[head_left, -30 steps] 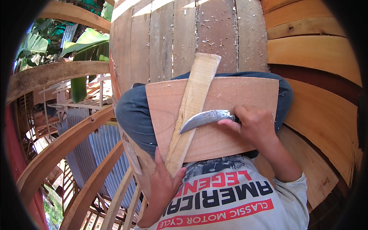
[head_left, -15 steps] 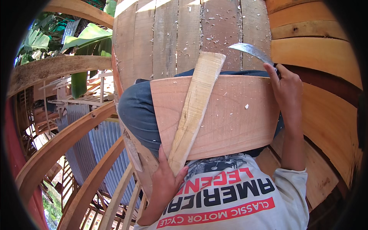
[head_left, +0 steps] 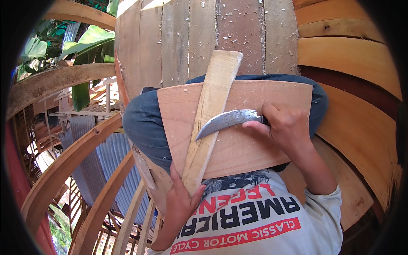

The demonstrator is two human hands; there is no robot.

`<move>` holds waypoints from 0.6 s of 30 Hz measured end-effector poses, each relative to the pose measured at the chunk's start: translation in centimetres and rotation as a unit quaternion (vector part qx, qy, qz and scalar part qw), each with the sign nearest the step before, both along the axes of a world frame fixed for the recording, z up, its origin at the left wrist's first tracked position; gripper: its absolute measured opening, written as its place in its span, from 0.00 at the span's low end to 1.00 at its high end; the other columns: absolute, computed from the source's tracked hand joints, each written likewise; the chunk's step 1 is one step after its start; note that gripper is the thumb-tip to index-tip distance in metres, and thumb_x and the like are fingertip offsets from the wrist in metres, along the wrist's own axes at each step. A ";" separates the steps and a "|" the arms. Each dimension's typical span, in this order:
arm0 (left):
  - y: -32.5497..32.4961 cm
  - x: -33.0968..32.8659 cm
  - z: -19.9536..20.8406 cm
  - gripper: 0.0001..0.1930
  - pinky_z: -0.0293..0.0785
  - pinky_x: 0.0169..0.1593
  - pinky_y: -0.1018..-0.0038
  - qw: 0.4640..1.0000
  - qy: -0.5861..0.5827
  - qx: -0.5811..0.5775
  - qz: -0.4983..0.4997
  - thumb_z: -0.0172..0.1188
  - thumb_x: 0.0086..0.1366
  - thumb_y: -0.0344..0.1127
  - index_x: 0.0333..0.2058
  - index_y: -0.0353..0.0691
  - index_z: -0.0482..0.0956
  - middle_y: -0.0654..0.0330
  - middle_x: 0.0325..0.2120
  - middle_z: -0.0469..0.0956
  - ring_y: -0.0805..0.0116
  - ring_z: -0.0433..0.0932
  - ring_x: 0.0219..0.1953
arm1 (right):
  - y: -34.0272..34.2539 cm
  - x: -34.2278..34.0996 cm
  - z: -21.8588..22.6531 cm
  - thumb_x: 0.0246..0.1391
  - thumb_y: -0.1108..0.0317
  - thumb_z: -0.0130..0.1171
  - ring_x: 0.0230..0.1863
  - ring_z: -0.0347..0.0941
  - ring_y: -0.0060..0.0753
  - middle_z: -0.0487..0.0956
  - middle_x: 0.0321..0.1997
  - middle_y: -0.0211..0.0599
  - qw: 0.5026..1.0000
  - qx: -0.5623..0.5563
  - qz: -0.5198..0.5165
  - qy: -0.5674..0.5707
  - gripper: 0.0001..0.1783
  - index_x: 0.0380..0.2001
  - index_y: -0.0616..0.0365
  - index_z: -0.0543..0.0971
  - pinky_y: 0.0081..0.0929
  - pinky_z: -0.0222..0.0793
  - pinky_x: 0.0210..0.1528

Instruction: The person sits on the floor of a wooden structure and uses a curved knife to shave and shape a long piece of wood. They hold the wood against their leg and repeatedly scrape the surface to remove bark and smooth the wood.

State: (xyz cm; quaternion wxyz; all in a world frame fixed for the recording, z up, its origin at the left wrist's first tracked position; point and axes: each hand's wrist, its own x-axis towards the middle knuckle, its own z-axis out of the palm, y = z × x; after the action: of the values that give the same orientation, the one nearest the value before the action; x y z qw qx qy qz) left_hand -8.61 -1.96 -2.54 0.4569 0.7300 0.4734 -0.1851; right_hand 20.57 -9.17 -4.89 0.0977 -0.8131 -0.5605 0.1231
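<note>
Across my lap lies a broad reddish-brown board (head_left: 259, 148). On top of it a narrow pale wood strip (head_left: 214, 91) slants, its far end sticking out past the board's far edge. My left hand (head_left: 180, 197) grips the strip's near end, fingers along its left side and thumb on its right. In my right hand (head_left: 285, 125) is the dark handle of a knife with a curved blade (head_left: 229, 120). The blade reaches left over the middle of the strip, its tip near the strip's left edge; whether it touches the wood I cannot tell.
I sit cross-legged on a plank floor (head_left: 174, 42) strewn with wood shavings. Curved planks (head_left: 340, 53) form a wall at the right. Bare curved ribs (head_left: 72, 159) stand at the left, with corrugated metal sheets (head_left: 121, 161) and banana leaves (head_left: 91, 40) beyond them.
My right hand has brought the knife from beyond the board's far right corner, leftward and nearer, over the strip. My left hand keeps its hold on the strip. The view has shifted slightly.
</note>
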 end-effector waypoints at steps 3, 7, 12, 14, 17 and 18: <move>-0.1 0.0 -0.1 0.50 0.76 0.39 0.56 1.000 -0.012 0.014 -0.002 0.61 0.60 0.51 0.65 0.31 0.37 0.30 0.38 0.76 0.35 0.78 0.39 | 0.3 0.6 0.0 0.49 0.38 0.59 0.16 0.73 0.38 0.72 0.13 0.37 1.000 0.004 -0.009 -0.014 0.28 0.17 0.53 0.76 0.32 0.66 0.18; -0.6 -0.4 0.1 0.49 0.76 0.39 0.56 1.000 0.005 0.014 -0.003 0.61 0.60 0.50 0.65 0.32 0.38 0.30 0.37 0.76 0.34 0.78 0.40 | 0.7 4.8 -0.8 0.53 0.39 0.57 0.16 0.71 0.43 0.71 0.13 0.43 0.982 0.003 -0.161 -0.095 0.31 0.17 0.58 0.77 0.36 0.64 0.18; -0.5 -1.2 -0.7 0.49 0.76 0.40 0.57 0.999 -0.023 0.022 -0.020 0.61 0.60 0.49 0.65 0.32 0.37 0.30 0.37 0.76 0.34 0.78 0.39 | -0.5 7.6 2.0 0.53 0.40 0.57 0.12 0.67 0.41 0.69 0.11 0.44 0.971 -0.006 -0.238 -0.025 0.31 0.16 0.60 0.75 0.33 0.62 0.17; -0.5 -0.8 -0.9 0.50 0.76 0.40 0.57 1.000 -0.012 0.006 -0.010 0.61 0.60 0.50 0.65 0.31 0.35 0.30 0.37 0.76 0.35 0.78 0.39 | -0.5 3.3 0.8 0.51 0.39 0.59 0.11 0.67 0.40 0.69 0.10 0.40 0.995 0.023 -0.095 -0.035 0.30 0.15 0.58 0.73 0.32 0.61 0.16; -0.3 -0.7 -0.6 0.50 0.76 0.40 0.57 0.999 -0.032 -0.014 0.008 0.60 0.61 0.50 0.64 0.28 0.35 0.31 0.37 0.76 0.35 0.79 0.40 | -0.2 -1.1 0.3 0.49 0.37 0.59 0.13 0.72 0.39 0.71 0.11 0.39 0.999 -0.016 0.000 0.036 0.31 0.14 0.54 0.71 0.34 0.65 0.16; -0.3 -0.7 -0.6 0.50 0.76 0.40 0.57 0.999 -0.044 -0.019 0.020 0.60 0.61 0.51 0.64 0.26 0.35 0.31 0.37 0.76 0.36 0.79 0.40 | -0.2 -0.8 0.1 0.49 0.37 0.59 0.13 0.72 0.39 0.71 0.11 0.38 0.999 -0.008 -0.005 0.032 0.30 0.14 0.54 0.72 0.34 0.65 0.16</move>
State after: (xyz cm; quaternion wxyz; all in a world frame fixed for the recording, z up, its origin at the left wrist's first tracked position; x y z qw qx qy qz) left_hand -9.34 -2.26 -3.11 0.4948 0.7191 0.4635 -0.1523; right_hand 19.76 -9.33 -4.75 0.1096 -0.8123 -0.5521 0.1529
